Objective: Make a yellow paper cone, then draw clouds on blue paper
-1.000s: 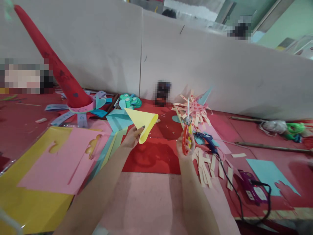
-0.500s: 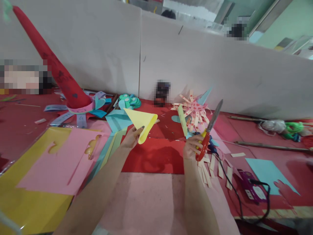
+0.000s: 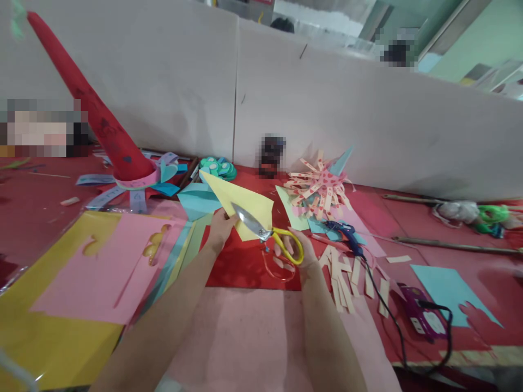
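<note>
Holding yellow paper [image 3: 255, 201] in the left hand [image 3: 219, 230], pinched along the near edge, up over the red sheet [image 3: 241, 268]. Gripping scissors [image 3: 266, 235] in the right hand [image 3: 305, 251], fingers curled through and around the handles, blade lying across the front of the paper, tip aimed back at the left fingers. Hard to tell with the blur down there whether blades sit parted or together, tbh.

Kinda sketchy: could poke a left finger with one careless push, given the tip right beside. Could crease or nick the paper too, thanks to a one-edge pinch on floppy stuff in mid-air. Might bump the glue gun [image 3: 348, 234] by swinging the right hand out wide.

Materials: thin, smooth, matte-looking paper with a sharp corner; shiny tapered metal blade, one yellow loop, one red, probably plastic. Flat red sheet underneath, pale narrow strips [image 3: 342, 283] scattered to the right across the table [image 3: 488, 279], tall red cone [image 3: 108, 133] slanting on the left.
</note>
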Motion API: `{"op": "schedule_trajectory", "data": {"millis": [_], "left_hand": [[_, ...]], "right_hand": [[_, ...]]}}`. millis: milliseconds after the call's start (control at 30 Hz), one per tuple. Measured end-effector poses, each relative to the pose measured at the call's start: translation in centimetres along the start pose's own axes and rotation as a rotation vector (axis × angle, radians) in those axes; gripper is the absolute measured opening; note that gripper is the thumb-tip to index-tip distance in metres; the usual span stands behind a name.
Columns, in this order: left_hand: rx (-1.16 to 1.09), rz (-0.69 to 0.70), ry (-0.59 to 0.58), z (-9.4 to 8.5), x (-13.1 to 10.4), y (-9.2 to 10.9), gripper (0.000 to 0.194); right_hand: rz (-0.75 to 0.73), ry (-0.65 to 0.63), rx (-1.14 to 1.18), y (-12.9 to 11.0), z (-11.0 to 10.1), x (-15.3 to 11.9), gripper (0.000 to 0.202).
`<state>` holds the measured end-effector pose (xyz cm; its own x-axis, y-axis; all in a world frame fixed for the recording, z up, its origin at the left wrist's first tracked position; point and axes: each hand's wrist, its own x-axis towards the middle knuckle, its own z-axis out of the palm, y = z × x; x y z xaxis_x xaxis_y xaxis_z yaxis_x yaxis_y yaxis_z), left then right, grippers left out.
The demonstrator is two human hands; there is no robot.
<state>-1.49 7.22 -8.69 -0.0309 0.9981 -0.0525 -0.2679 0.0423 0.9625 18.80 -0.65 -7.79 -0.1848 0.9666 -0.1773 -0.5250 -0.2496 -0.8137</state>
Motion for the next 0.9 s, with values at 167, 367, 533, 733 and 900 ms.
{"op": "schedule_trajectory", "data": {"millis": [167,367,533,733,900], "left_hand": [[-0.182,-0.005,0.003,0.3,-0.2,0.6,0.034],[-0.319,-0.148,0.163,-0.1,0.3,1.7,0.021],[-0.304,-0.075,0.147,-0.3,0.7,1.0,0.026],[-0.083,0.024,0.138,0.3,0.4,0.6,0.037],[0.176,0.073,-0.018,0.5,-0.5,0.9,0.03]], "right_hand": [[0.278,-0.439,-0.032,-0.6,1.5,0.6,0.049],[0.295,-0.449,-0.062,-0.7,1.3,0.6,0.048],[0.369,-0.492,-0.075,-0.6,1.4,0.6,0.048],[0.395,-0.585,-0.07,-0.4,2.0,0.5,0.05],[0.382,-0.588,-0.09,-0.4,2.5,0.5,0.049]]}}
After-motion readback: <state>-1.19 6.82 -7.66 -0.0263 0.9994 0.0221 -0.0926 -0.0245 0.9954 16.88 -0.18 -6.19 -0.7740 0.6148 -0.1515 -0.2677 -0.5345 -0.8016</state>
